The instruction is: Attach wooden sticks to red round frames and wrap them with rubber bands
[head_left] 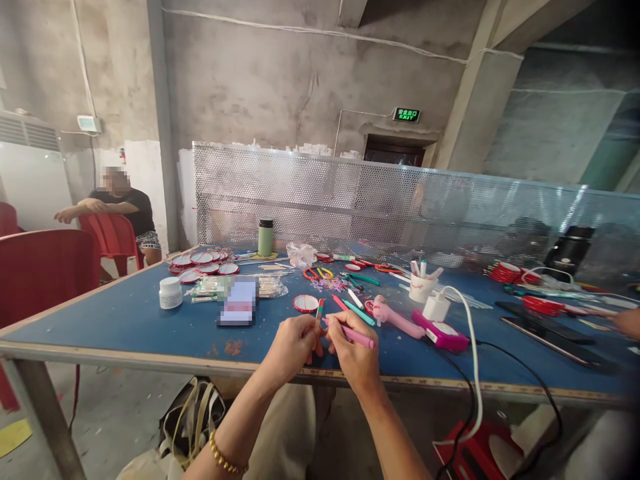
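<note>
My left hand [294, 343], near the front edge of the blue table, is closed on a small flat wooden stick [320, 309] with red and green colouring on its upper part. Closed round a pink marker [361, 337] is my right hand [356, 357]; the pen's front end points at the stick. Fingers partly hide where pen and stick meet. Just beyond my hands lies a round red-rimmed disc [305, 303] with a pale face. Beside it are a teal marker [360, 313] and a white marker [355, 298].
A phone [237, 302], white jar [171, 293] and green bottle [265, 238] stand or lie leftward. To the right are a pink glue gun [397, 319], a magenta box [443, 331], cables and a cup of pens [423, 288]. Another person's hand [627, 324] shows at far right.
</note>
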Available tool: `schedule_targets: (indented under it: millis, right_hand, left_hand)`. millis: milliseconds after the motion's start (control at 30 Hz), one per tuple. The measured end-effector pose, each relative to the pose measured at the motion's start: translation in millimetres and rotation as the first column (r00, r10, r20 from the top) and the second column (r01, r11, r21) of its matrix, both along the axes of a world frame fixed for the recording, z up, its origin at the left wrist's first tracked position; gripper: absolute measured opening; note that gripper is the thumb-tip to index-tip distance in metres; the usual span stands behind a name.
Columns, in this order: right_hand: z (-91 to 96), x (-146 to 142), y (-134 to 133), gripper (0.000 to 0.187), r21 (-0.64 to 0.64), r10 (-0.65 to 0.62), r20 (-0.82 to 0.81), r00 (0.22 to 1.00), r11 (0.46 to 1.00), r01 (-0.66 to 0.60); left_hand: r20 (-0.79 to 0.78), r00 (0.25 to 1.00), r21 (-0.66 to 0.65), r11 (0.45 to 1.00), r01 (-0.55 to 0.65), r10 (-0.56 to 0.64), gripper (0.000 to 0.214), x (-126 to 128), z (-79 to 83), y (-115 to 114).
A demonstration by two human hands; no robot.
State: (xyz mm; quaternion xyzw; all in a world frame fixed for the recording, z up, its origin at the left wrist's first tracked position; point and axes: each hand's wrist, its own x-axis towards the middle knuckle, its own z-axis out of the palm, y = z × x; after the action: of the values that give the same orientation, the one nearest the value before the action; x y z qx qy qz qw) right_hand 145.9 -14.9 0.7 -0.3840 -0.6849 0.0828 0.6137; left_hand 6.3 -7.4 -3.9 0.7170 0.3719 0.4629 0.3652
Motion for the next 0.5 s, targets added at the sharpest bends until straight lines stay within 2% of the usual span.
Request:
schedule_targets:
  millis: [133,333,500]
  right_hand:
    - [0.8,0.0,-1.0,0.021,0.014,-0.02,0.031,0.999,1.0,0.019]
    - [1.3,-1.7,-3.4,0.021,-0.006,-0.018,-0.071,0.997,1.0,0.018]
    - [0.0,-1.4,-1.2,0.02,0.002,-0.008,-0.026,1.0,1.0,0.008]
  left_hand:
    - [0.001,1.0,-0.003,1.0,0.007,-0.007,0.03,-0.4,-0.3,-0.1]
    - [0.003,1.0,-0.003,1.0,0.002,-0.002,0.028,-0.5,-2.0,1.4]
    - [0.001,1.0,0.004,1.0,0.0,0.0,0.031,0.0,-0.4,0.1]
